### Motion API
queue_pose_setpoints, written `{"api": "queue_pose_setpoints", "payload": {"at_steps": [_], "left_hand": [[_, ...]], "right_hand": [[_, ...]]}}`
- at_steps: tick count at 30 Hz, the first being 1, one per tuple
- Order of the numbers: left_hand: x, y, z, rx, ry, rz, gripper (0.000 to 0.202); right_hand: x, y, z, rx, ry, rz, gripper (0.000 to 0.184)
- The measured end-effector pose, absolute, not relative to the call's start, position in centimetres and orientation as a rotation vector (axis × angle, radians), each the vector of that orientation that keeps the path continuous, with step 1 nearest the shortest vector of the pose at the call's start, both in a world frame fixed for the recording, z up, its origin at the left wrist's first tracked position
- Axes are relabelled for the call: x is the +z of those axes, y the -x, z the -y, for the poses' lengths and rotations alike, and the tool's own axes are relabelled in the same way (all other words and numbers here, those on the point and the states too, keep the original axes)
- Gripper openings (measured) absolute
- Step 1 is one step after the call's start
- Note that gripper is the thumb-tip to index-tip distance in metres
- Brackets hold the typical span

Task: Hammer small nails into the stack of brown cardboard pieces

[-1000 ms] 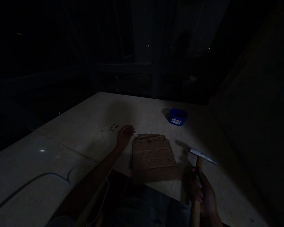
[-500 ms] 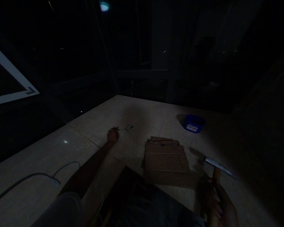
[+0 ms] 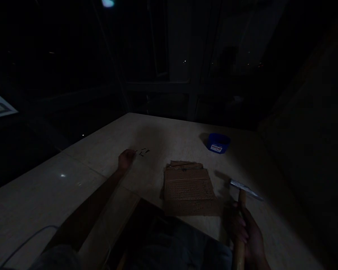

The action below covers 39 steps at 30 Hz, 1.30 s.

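The scene is very dark. My right hand (image 3: 246, 236) is closed round the wooden handle of a hammer (image 3: 243, 191), whose metal head points right above the floor. A flat wooden block (image 3: 190, 187) studded with rows of small dots lies in front of me, left of the hammer. My left hand (image 3: 125, 159) is stretched out to several small dark nails (image 3: 142, 152) scattered on the floor; its fingers are curled at the nails. I cannot make out whether it holds one.
A small blue tub (image 3: 218, 143) with a label stands beyond the block. The pale floor slab (image 3: 171, 135) ends at a dark drop on the left and far side. A thin cable (image 3: 25, 243) lies at the lower left. My knees fill the bottom middle.
My left hand went from beside the block out to the nails and its fingers curled. The hammer stays held in my right hand. My head swung left, then partly back.
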<state>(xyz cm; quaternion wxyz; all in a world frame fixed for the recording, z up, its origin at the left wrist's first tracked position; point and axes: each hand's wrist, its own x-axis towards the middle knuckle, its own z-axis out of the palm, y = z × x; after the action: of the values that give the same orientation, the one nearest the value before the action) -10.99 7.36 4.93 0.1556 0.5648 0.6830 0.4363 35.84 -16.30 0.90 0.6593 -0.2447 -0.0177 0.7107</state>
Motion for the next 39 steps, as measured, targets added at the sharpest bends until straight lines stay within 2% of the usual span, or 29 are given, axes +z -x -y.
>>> {"api": "queue_pose_setpoints", "payload": {"at_steps": [7,15,18,26,39], "left_hand": [[6.6,1.7,-4.6,1.225,-1.632,-1.406,0.026],[4.9,-7.3,-2.4,0.976,-1.831,-1.110,0.023],[4.3,-8.3,-2.3,0.968,-1.914,-1.066,0.022],[2.7,-8.4,-2.3,1.009,-1.939,-1.051,0.020],[0.8,-8.1,-3.2,1.015,-2.088,-1.006,0.019]], "right_hand": [[1.2,-36.0,16.3,1.613,0.584,0.082,0.020],[2.6,-34.7,16.3,1.469,0.792,0.175,0.030],[3.1,-33.4,16.3,1.286,1.036,0.262,0.039],[3.6,-31.1,16.2,0.859,1.477,0.431,0.041],[3.6,-27.7,18.2,0.810,1.715,0.426,0.042]]}}
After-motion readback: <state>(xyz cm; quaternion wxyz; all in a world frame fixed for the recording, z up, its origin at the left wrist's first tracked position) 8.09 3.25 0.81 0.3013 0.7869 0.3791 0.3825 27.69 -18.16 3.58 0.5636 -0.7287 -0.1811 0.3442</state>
